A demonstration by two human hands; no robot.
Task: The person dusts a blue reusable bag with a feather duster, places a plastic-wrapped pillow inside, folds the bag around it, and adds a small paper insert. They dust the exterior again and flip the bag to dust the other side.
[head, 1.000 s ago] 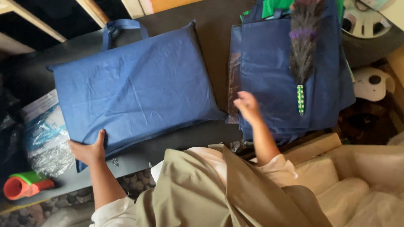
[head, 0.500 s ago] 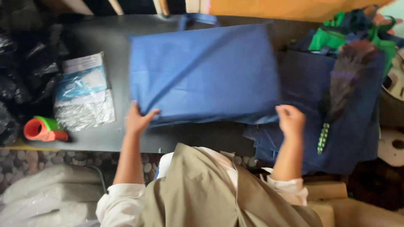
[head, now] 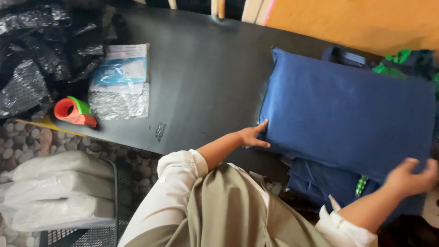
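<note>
Blue fabric is filling the right part of the view: a flat blue bag (head: pixel 347 114) is lying on the dark grey table (head: pixel 206 77), with its right part resting over a pile of more blue bags (head: pixel 320 180) at the near right edge. The bag's dark handle (head: pixel 344 56) is showing at its far edge. The left hand (head: pixel 251 136) is touching the near left corner of the bag, with the fingers stretched out almost flat against the cloth and the thumb pointing up along the side; it is pressing and not closing around anything. The right hand (head: pixel 409 177) is resting at the near right edge of the same bag, fingers curled over the cloth, but it is blurred and I cannot tell if it is really gripping. The person is wearing a white sleeve (head: pixel 171 183) and an olive apron (head: pixel 228 215). On the left of the table a clear packet with blue and white paper (head: pixel 120 80) is lying, and just beside it an orange and green tape holder (head: pixel 73 111). Crumpled black plastic (head: pixel 41 50) is heaped at the far left. Down on the floor, white bundles (head: pixel 55 192) are sitting in a dark mesh basket (head: pixel 114 215).
</note>
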